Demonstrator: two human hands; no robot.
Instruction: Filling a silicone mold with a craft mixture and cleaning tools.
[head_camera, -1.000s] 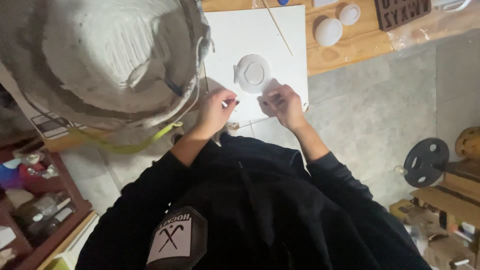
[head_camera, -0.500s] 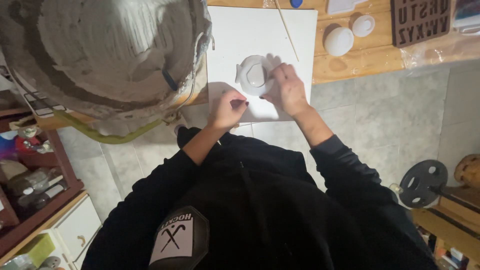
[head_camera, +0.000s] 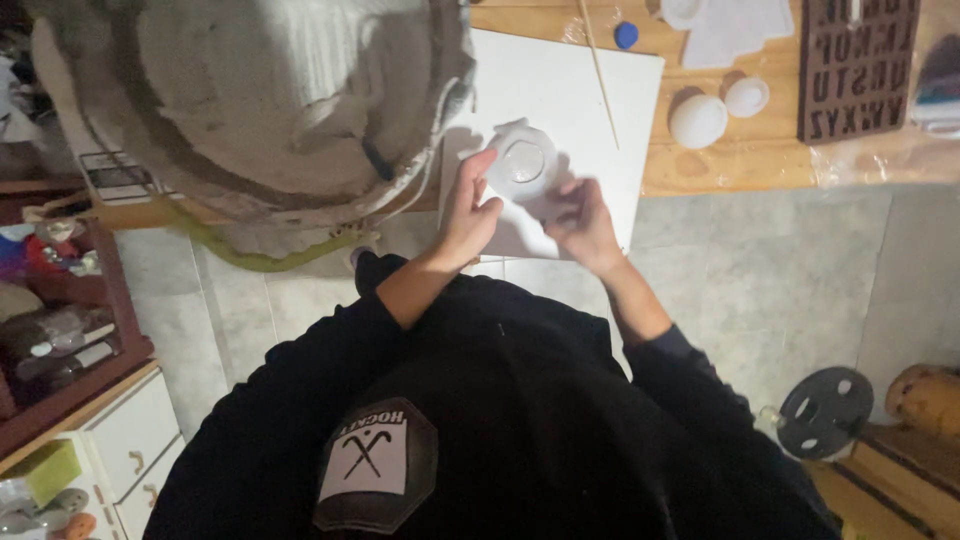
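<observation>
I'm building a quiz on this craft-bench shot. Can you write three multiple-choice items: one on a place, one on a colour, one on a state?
1. Where does the thin wooden stick lie?
A. across the white board
B. on the floor tiles
C. in the cupboard at the left

2. What colour is the small cap near the top edge of the board?
A. red
B. blue
C. green

3. How is the round white mould held?
A. lying untouched
B. by the right hand alone
C. between both hands

Answers:
1. A, the stick crosses the upper right part of the white board.
2. B, the cap shows plainly blue against the wooden table.
3. C, the left hand grips the mould's near edge and the right hand reaches it from the other side, over the board.
</observation>
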